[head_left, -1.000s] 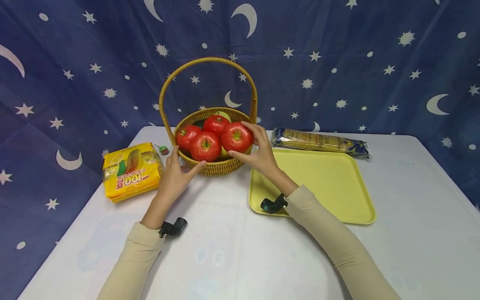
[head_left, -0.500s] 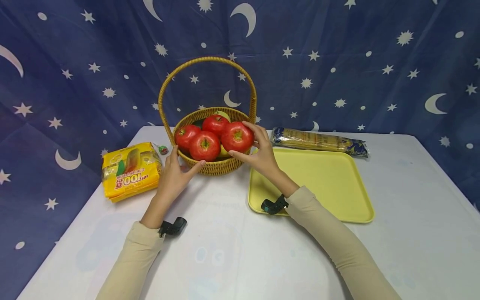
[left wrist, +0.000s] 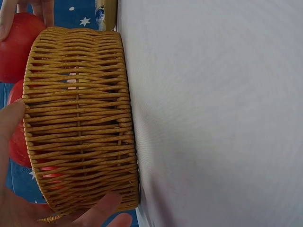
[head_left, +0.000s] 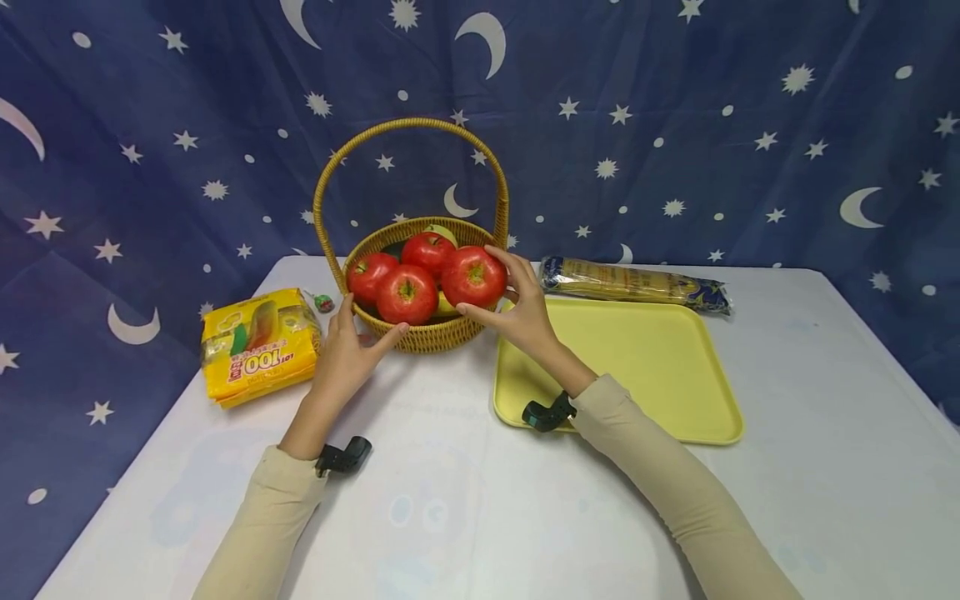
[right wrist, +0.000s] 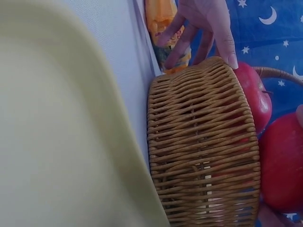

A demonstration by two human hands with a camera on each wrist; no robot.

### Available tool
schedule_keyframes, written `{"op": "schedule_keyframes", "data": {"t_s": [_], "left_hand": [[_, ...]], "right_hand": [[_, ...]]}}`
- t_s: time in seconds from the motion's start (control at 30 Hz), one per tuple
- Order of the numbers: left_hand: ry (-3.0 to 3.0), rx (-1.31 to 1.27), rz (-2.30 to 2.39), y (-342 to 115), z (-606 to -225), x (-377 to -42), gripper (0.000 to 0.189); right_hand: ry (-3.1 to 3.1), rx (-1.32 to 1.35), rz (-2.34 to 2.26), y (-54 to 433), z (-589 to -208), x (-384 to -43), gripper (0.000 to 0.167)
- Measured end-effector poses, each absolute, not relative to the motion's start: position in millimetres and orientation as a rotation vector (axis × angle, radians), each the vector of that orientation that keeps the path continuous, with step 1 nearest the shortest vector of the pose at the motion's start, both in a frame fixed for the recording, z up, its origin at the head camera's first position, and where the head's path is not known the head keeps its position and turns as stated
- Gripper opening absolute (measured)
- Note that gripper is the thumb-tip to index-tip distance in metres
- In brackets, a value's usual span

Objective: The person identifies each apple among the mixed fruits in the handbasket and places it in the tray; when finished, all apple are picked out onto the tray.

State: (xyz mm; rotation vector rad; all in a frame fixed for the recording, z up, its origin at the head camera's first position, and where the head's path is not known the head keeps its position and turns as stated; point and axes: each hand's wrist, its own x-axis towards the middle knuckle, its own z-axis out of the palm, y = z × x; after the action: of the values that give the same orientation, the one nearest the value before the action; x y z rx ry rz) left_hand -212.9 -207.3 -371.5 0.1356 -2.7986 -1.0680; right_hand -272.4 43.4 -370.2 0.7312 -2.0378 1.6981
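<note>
A wicker basket point(head_left: 442, 337) with a tall arched handle stands at the back of the table, filled with red apples and something yellow. My right hand point(head_left: 525, 312) holds a large red apple point(head_left: 474, 277) at the basket's right side, thumb below and fingers behind it. At the opposite side, my left hand point(head_left: 347, 354) rests against the basket with spread, fairly straight fingers. Its thumb touches the front rim in the left wrist view. Two other apples point(head_left: 407, 294) point(head_left: 372, 277) and a rear apple point(head_left: 428, 252) stay in the basket.
A yellow tray point(head_left: 637, 367) lies right of the basket, partly under my right forearm. Behind it is a long clear packet of pasta point(head_left: 633, 283). Left of the basket are a yellow snack package point(head_left: 261, 346) and a small green-and-red wrapped lollipop point(head_left: 323, 303). A starry blue cloth point(head_left: 675, 150) hangs behind.
Both hands and the apple keep nearly the same place relative to the basket. The whole head view shifts slightly left.
</note>
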Motion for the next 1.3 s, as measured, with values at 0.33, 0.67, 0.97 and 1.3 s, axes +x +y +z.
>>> {"op": "schedule_keyframes", "data": {"t_s": [0.33,0.67,0.97,1.3], "left_hand": [[-2.804,0.126,-1.082,-206.3,-370.4,-212.5,0.110],[-2.794,0.124,-1.077,-206.3,-372.3,-213.8,0.109],[-2.789,0.118,-1.088,-206.8,-373.0,-212.7,0.111],[-2.793,0.117,-1.097,-207.7,-372.9,-212.9,0.111]], "right_hand": [[-2.066,0.697,1.695,44.4,-367.0,-267.1,0.079],[-2.037,0.697,1.677,48.8,-369.1,-265.4,0.077],[-2.050,0.689,1.676,53.7,-368.9,-265.2,0.077],[-2.066,0.690,1.668,57.6,-369.5,-267.2,0.077]]}}
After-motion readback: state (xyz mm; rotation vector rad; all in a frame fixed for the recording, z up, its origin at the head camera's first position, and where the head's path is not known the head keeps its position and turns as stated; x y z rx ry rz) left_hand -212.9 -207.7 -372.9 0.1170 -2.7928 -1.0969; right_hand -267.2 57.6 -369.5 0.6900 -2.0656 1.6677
